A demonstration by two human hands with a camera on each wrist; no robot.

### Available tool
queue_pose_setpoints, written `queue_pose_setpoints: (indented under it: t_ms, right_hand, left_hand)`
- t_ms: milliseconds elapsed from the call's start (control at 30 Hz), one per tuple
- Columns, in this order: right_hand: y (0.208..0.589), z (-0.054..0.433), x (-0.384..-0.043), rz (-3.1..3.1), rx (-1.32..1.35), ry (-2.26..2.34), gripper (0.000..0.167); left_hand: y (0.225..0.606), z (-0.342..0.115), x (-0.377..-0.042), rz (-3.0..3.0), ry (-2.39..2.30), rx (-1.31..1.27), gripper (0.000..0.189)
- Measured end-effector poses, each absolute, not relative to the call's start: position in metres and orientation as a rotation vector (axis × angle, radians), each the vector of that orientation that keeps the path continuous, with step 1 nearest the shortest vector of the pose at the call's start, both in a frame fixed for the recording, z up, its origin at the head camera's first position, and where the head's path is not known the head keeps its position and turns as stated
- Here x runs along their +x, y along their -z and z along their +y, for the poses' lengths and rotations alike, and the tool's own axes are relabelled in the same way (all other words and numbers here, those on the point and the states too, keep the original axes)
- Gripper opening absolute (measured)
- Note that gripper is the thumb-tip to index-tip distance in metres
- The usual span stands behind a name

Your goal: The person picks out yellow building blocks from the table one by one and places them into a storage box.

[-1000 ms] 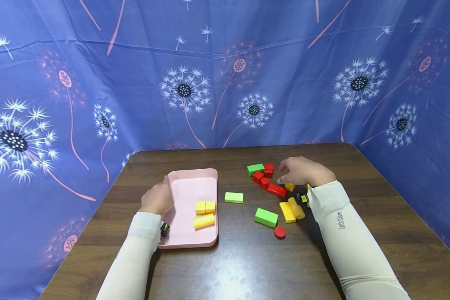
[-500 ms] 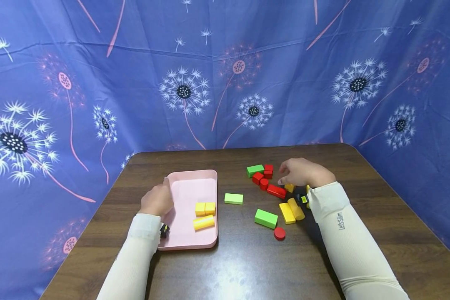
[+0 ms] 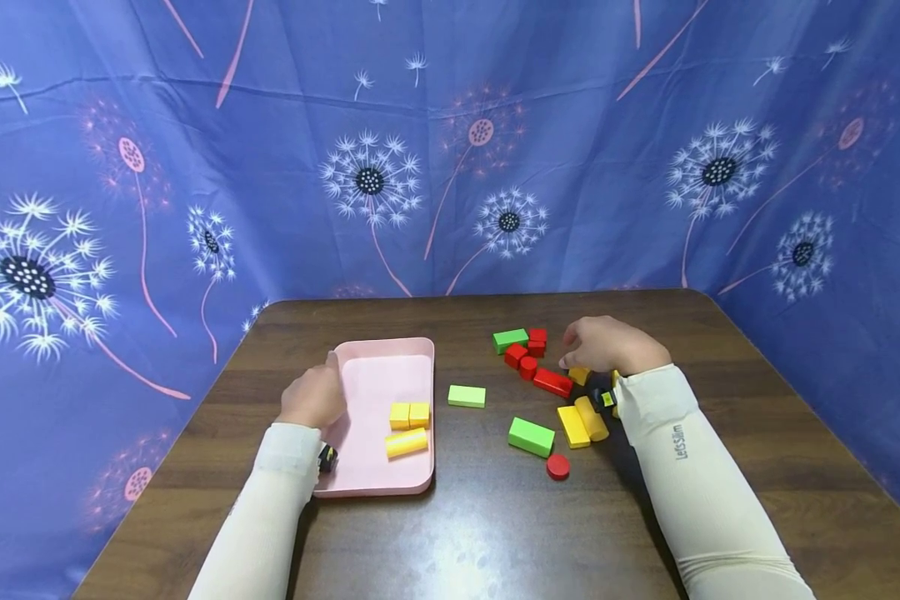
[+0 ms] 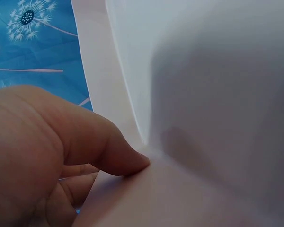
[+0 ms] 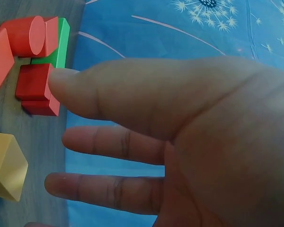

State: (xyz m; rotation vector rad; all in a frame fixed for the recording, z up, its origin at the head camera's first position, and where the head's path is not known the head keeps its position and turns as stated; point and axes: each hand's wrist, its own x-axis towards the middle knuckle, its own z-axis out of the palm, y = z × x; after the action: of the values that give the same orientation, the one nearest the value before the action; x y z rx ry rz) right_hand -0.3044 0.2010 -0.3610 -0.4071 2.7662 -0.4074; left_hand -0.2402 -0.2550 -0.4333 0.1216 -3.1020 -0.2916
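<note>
My left hand [image 3: 313,396] holds the left wall of a shallow pink tray [image 3: 375,375]. In the left wrist view the thumb [image 4: 125,153] presses the inner side of the wall while other fingers lie outside it. Two yellow cubes [image 3: 409,415] and a yellow cylinder [image 3: 407,443] sit inside the tray. Over the loose blocks on the right hovers my right hand [image 3: 607,346], holding nothing. Its fingers are spread and fairly straight in the right wrist view. Just below it are a yellow block [image 3: 579,376], partly hidden, and a long red block [image 3: 552,382].
Beyond the red cylinder [image 3: 528,367] lie small red blocks [image 3: 537,341] and a green block [image 3: 510,340]. Nearer are a light green block [image 3: 467,396], a bigger green block [image 3: 531,437], a red disc [image 3: 558,467], a flat yellow block [image 3: 573,427] and another yellow cylinder [image 3: 592,418].
</note>
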Motion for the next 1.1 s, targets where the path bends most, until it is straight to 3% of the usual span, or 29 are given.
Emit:
queue_pose_setpoints:
  t_ms: [1100]
  right_hand:
    - [0.364, 0.204, -0.306, 2.736, -0.466, 0.444, 0.054]
  left_hand:
    - [0.436, -0.256, -0.242, -3.093, 0.306, 0.100, 0.066]
